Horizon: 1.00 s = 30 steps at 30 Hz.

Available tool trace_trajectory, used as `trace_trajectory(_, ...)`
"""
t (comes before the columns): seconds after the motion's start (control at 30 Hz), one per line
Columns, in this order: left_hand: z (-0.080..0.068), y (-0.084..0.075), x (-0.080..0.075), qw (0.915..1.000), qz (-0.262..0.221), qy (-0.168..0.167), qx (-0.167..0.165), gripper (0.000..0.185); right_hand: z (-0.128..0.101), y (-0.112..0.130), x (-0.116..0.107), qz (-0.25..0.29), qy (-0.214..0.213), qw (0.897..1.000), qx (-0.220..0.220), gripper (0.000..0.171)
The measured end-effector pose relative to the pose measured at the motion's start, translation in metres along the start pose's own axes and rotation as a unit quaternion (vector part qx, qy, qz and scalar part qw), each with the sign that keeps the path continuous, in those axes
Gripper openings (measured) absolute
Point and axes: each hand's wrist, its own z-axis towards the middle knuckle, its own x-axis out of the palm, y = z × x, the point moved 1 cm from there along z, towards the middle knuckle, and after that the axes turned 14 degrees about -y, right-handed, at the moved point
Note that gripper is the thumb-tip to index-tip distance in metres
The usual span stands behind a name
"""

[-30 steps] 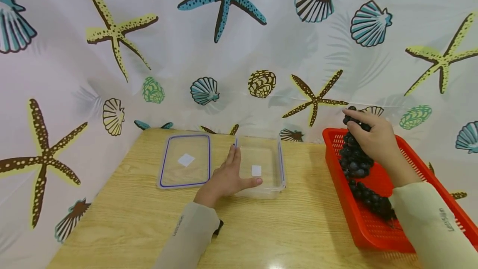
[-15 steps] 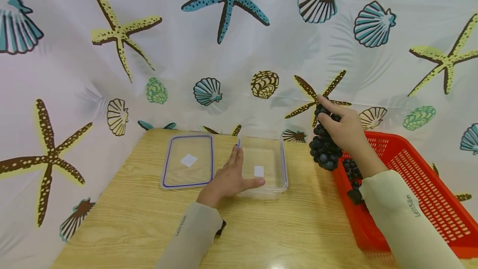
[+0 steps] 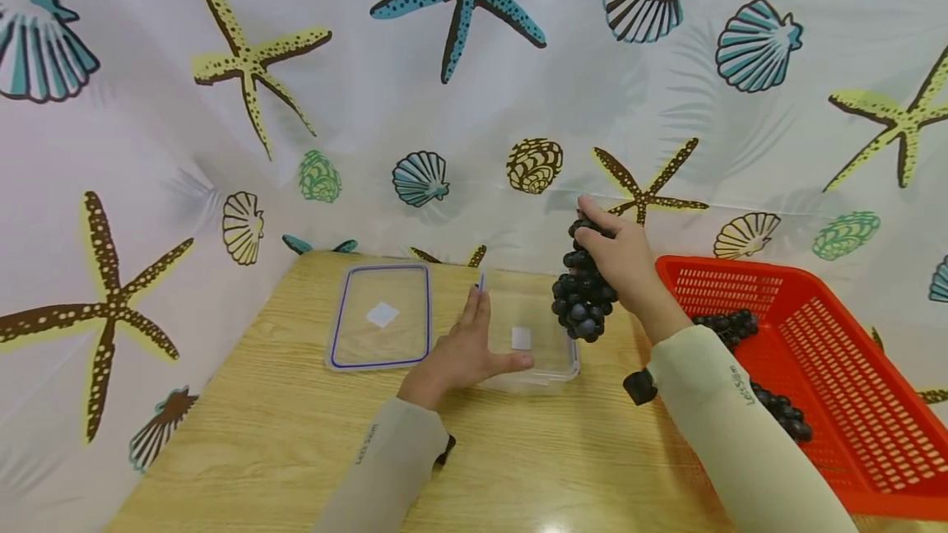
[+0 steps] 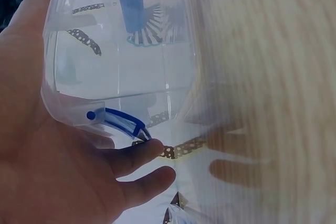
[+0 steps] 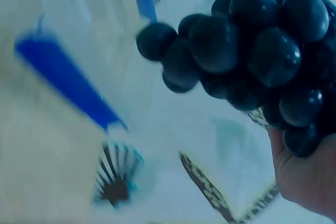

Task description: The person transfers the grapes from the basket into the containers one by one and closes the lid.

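Note:
A bunch of dark grapes [image 3: 583,298] hangs from my right hand [image 3: 625,266], which pinches its top between thumb and fingers over the right side of a clear plastic container [image 3: 544,356]. In the right wrist view the grapes [image 5: 252,51] fill the upper right. My left hand [image 3: 462,352] rests against the container's left and near sides with fingers extended. The left wrist view has this hand [image 4: 68,156] along the container wall [image 4: 121,66], by a blue-edged clip [image 4: 123,121].
A clear lid [image 3: 381,315] with a blue seal lies on the wooden table [image 3: 244,426], left of the container. More grapes [image 3: 781,414] lie in a red plastic basket [image 3: 837,377] at the right. A patterned curtain [image 3: 355,105] stands behind the table.
My right hand has lifted the bunch of grapes out of the red basket and carried it left to the container. The left hand has stayed against the container.

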Motion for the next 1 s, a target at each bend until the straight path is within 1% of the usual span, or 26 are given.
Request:
trace_trajectory(0.07,0.000,0.001,0.000,1.0000,-0.002,0.001,-0.005,0.125,0.000,-0.005,0.011,0.025,-0.005,0.999,0.044,0.053)
trace_trajectory(0.17,0.000,0.002,0.000,1.0000,-0.006,0.005,-0.006,0.126,-0.003,-0.014,0.029,0.054,-0.015,0.993,0.101,0.053)
trace_trajectory(0.23,-0.001,0.003,0.000,0.9999,-0.009,0.008,-0.007,0.127,-0.005,-0.022,0.040,0.055,-0.028,0.989,0.135,0.053)
trace_trajectory(0.27,-0.001,0.003,0.000,0.9999,-0.010,0.008,-0.005,0.127,-0.006,-0.027,0.046,0.064,-0.032,0.985,0.155,0.053)
trace_trajectory(0.33,-0.001,0.004,-0.001,0.9998,-0.015,0.010,-0.004,0.128,-0.007,-0.037,0.056,0.061,-0.040,0.979,0.190,0.053)
trace_trajectory(0.43,-0.003,0.003,-0.001,0.9996,-0.024,0.013,-0.002,0.131,-0.009,-0.054,0.068,0.049,-0.040,0.972,0.226,0.053)
trace_trajectory(0.47,-0.003,0.003,-0.001,0.9995,-0.026,0.015,-0.001,0.131,-0.009,-0.059,0.071,0.042,-0.035,0.972,0.227,0.052)
trace_trajectory(0.53,-0.004,0.002,0.000,0.9992,-0.034,0.021,-0.001,0.131,-0.010,-0.067,0.075,0.010,-0.017,0.977,0.211,0.051)
trace_trajectory(0.63,-0.005,0.000,0.000,0.9992,-0.031,0.024,0.000,0.130,-0.010,-0.072,0.079,-0.054,0.023,0.986,0.158,0.052)
trace_trajectory(0.67,-0.005,-0.001,-0.001,0.9993,-0.030,0.024,0.001,0.129,-0.010,-0.072,0.080,-0.080,0.043,0.986,0.140,0.053)
trace_trajectory(0.77,-0.005,-0.001,-0.002,0.9995,-0.023,0.023,0.004,0.130,-0.008,-0.072,0.081,-0.139,0.107,0.980,0.097,0.057)
trace_trajectory(0.83,-0.004,-0.001,-0.003,0.9994,-0.023,0.024,0.004,0.130,-0.007,-0.074,0.082,-0.167,0.133,0.974,0.073,0.059)
trace_trajectory(0.87,-0.004,-0.001,-0.004,0.9994,-0.024,0.024,0.004,0.129,-0.007,-0.074,0.082,-0.181,0.140,0.972,0.061,0.060)
trace_trajectory(0.93,-0.004,-0.001,-0.004,0.9994,-0.025,0.023,0.006,0.128,-0.007,-0.076,0.083,-0.202,0.135,0.969,0.044,0.061)
trace_trajectory(1.0,-0.004,0.000,-0.005,0.9994,-0.027,0.022,0.006,0.127,-0.009,-0.076,0.084,-0.216,0.126,0.967,0.044,0.061)
